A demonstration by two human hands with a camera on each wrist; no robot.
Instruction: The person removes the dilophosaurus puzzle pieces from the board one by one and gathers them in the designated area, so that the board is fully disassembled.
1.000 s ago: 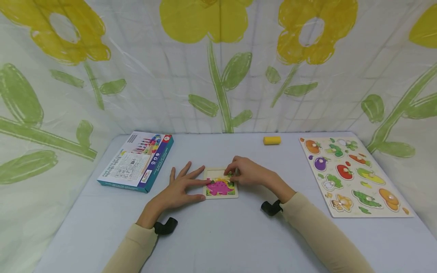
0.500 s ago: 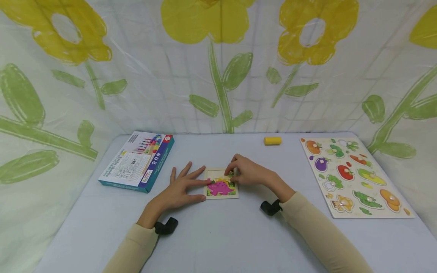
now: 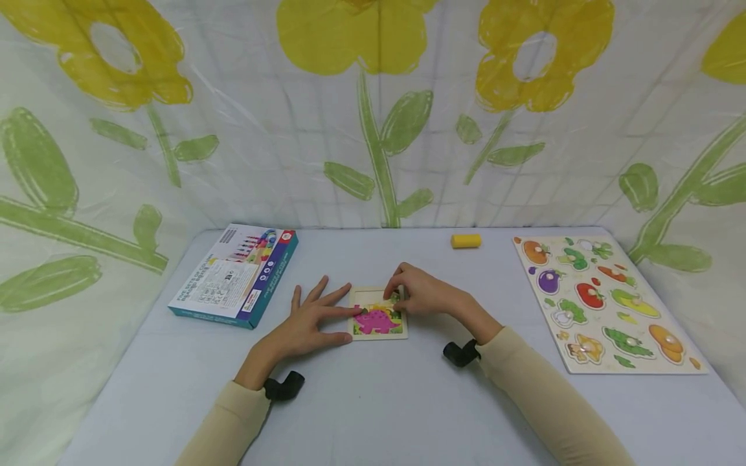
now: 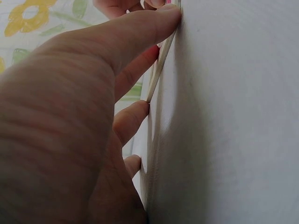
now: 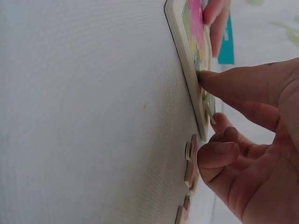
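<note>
A small wooden-framed jigsaw puzzle (image 3: 377, 321) with a pink dinosaur lies flat on the table. My left hand (image 3: 305, 327) has its fingers spread; its index fingertip rests on the picture and its thumb touches the frame's left edge. At the upper right of the puzzle, my right hand (image 3: 424, 291) pinches a thin puzzle piece (image 5: 210, 108) between thumb and fingers. In the right wrist view that piece stands tilted above the frame. Bare wood shows along the picture's top. From the head view, the right hand mostly hides the piece.
Several small wooden pieces (image 5: 190, 165) lie beyond the frame in the right wrist view. A flat box (image 3: 233, 275) sits at the left, a yellow cylinder (image 3: 465, 241) near the back edge, and a vegetable puzzle board (image 3: 606, 304) at the right.
The right hand's knuckles have lifted very slightly at the puzzle's upper right. The left hand and the puzzle have stayed in place.
</note>
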